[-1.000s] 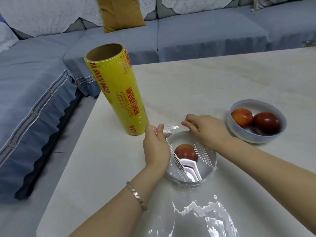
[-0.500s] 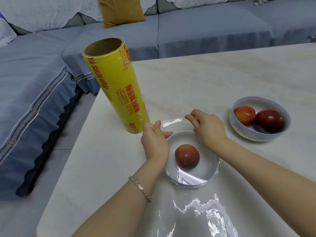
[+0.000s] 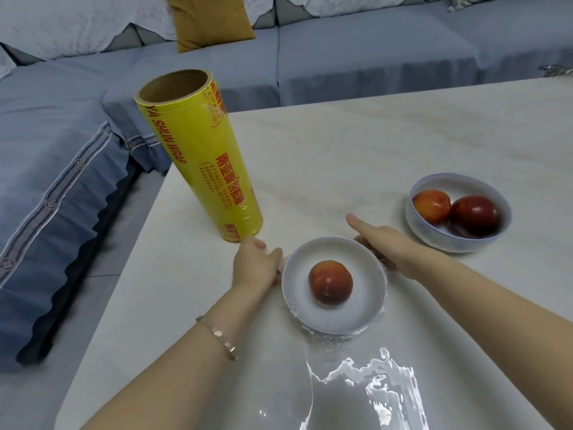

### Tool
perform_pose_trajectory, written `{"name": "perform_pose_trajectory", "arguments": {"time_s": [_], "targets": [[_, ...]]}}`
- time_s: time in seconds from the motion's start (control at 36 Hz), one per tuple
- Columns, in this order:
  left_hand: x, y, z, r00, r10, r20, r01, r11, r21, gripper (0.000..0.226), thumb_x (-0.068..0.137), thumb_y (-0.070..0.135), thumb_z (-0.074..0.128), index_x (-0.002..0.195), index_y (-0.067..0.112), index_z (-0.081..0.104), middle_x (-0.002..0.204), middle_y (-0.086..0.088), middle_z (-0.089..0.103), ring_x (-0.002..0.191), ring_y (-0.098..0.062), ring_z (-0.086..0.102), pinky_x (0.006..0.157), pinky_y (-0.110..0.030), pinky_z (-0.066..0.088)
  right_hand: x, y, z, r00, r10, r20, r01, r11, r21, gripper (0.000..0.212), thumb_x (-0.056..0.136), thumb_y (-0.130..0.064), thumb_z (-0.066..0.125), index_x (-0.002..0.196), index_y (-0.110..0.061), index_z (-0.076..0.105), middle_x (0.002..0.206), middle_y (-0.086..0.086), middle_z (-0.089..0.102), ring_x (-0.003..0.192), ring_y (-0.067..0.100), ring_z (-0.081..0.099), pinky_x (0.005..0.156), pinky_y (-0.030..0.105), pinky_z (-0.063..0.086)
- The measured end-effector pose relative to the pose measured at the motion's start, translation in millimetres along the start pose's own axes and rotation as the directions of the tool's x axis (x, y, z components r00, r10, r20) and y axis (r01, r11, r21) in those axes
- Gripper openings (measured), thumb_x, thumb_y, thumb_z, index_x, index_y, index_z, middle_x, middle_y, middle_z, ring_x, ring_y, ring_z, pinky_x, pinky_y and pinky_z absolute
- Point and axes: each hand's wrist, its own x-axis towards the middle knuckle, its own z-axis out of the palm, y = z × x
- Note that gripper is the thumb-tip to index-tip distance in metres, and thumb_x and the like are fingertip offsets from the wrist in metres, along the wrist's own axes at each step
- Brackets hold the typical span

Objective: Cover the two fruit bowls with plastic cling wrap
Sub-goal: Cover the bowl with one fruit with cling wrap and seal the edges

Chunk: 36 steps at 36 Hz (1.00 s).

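Note:
A white bowl (image 3: pixel 367 294) with one red fruit (image 3: pixel 330 282) stands on the pale table (image 3: pixel 341 141) near me. Clear cling film (image 3: pixel 356 389) lies taut over it and trails in wrinkles toward the front edge. My left hand (image 3: pixel 257 264) presses the film down at the bowl's left rim. My right hand (image 3: pixel 383 243) holds the film at the far right rim, index finger stretched out. A second bowl (image 3: pixel 434 238) at the right holds two red fruits (image 3: pixel 474 215) and has no film on it. The yellow cling wrap roll (image 3: pixel 201 156) stands upright just beyond my left hand.
The table's left edge (image 3: pixel 130 259) drops off beside a blue-grey sofa (image 3: pixel 55 144) that also runs along the back. A mustard cushion (image 3: pixel 210 20) leans on the sofa's back. A small metal object (image 3: pixel 556 69) shows at the far right table edge.
Both hands carried the film's far edge over the bowl and down to its rim. The film now lies flat over the fruit. The view has shifted slightly.

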Motion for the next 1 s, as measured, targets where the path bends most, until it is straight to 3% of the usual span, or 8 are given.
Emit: {"name": "perform_pose_trajectory", "arguments": {"time_s": [0.11,0.17,0.25,0.39,0.53,0.69,0.81,1.0], "targets": [[-25,9,-17,0.904,0.423,-0.069,-0.398,0.888,0.231,0.042,0.088,0.027,0.061,0.124,0.010,0.047,0.127,-0.010,0.047,0.122,-0.024,0.043,0.092,-0.023,0.032,-8,6,-12,0.986,0.043,0.160,-0.053,0.997,0.056,0.039,0.082,-0.053,0.056,0.070,-0.016,0.061,0.056,-0.003,0.048,0.049,0.011,0.044,0.048,0.017,0.038],[-40,18,-20,0.827,0.552,0.107,-0.559,0.790,0.251,0.057,0.085,0.035,0.064,0.133,0.011,0.043,0.141,-0.005,0.038,0.132,-0.017,0.033,0.100,-0.013,0.021,-11,6,-13,0.988,0.018,0.152,-0.024,0.999,0.038,0.031,0.086,-0.040,0.058,0.065,-0.018,0.057,0.052,-0.005,0.049,0.047,0.009,0.045,0.047,0.016,0.039],[-58,24,-12,0.721,0.503,0.477,-0.681,0.641,0.354,0.103,0.072,0.056,0.068,0.149,0.016,0.012,0.158,0.002,0.010,0.144,-0.010,0.008,0.115,-0.022,0.005,-13,4,-13,0.988,-0.054,0.142,0.034,0.989,0.142,0.030,0.090,-0.029,0.055,0.062,-0.017,0.052,0.057,-0.002,0.049,0.052,0.011,0.043,0.055,0.022,0.036],[-57,15,4,0.699,0.448,0.557,-0.712,0.508,0.485,0.136,0.055,0.075,0.067,0.148,0.017,-0.014,0.157,0.006,-0.016,0.143,-0.010,-0.018,0.119,-0.037,-0.005,-19,-7,-6,0.973,-0.218,-0.078,0.229,0.958,0.171,0.023,0.095,-0.019,0.046,0.072,-0.015,0.046,0.063,0.003,0.052,0.057,0.015,0.046,0.061,0.024,0.039],[-54,8,6,0.657,0.511,0.554,-0.752,0.395,0.527,0.139,0.046,0.087,0.046,0.146,0.016,-0.019,0.156,0.005,-0.021,0.136,-0.005,-0.031,0.116,-0.043,-0.014,-16,-14,9,0.868,-0.419,-0.267,0.406,0.908,-0.105,0.021,0.096,-0.023,0.039,0.076,-0.019,0.038,0.060,0.004,0.050,0.057,0.021,0.049,0.064,0.032,0.041],[-54,8,6,0.651,0.507,0.565,-0.759,0.430,0.489,0.136,0.053,0.081,0.061,0.146,0.022,-0.019,0.157,0.014,-0.011,0.142,-0.007,-0.017,0.117,-0.044,-0.008,-18,-8,13,0.735,-0.561,-0.381,0.439,0.822,-0.363,0.015,0.098,-0.024,0.036,0.089,-0.012,0.037,0.058,0.001,0.045,0.061,0.027,0.044,0.054,0.034,0.016],[-53,7,7,0.654,0.518,0.552,-0.757,0.430,0.492,0.135,0.053,0.081,0.062,0.147,0.022,-0.016,0.156,0.014,-0.007,0.142,-0.008,-0.011,0.118,-0.042,-0.005,-21,-5,8,0.669,-0.634,-0.388,0.468,0.765,-0.443,0.013,0.098,-0.022,0.037,0.089,-0.012,0.035,0.056,-0.001,0.041,0.059,0.029,0.042,0.054,0.035,0.014],[-51,5,7,0.658,0.519,0.546,-0.753,0.436,0.493,0.133,0.053,0.082,0.060,0.146,0.025,-0.016,0.155,0.017,-0.008,0.141,-0.006,-0.010,0.118,-0.040,-0.001,0,12,-2,0.747,-0.482,-0.458,0.337,0.868,-0.365,0.013,0.098,-0.020,0.038,0.090,-0.009,0.039,0.069,0.004,0.046,0.074,0.029,0.046,0.062,0.031,0.026]]}}
